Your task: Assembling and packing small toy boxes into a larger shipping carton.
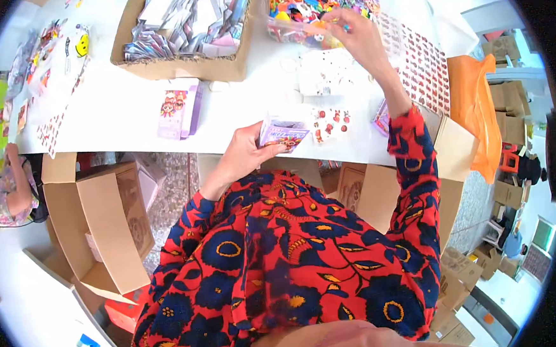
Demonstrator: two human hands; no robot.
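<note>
My left hand (pixel 244 155) grips a small purple printed box (pixel 283 137) by its side, just over the table's near edge. The box's top end is open. Over the near side of a clear plastic bin (pixel 295 34) full of small colourful figures (pixel 318 0), my right hand (pixel 360 40) has thumb and fingers pinched together. Whatever is in that pinch blends with the bin's colours, so I cannot make it out. Small red printed pieces (pixel 331 124) lie on the table right of the box. Beyond them is a white sheet with dark specks (pixel 324 73).
A cardboard carton (pixel 185 68) of flat packets stands at the back. Another purple box (pixel 178 108) rests left of my hands. Sheets of small red pieces (pixel 426 69) and an orange plastic bag (pixel 471 107) are at right. Open cartons (pixel 105 216) flank me. A person (pixel 13 186) sits far left.
</note>
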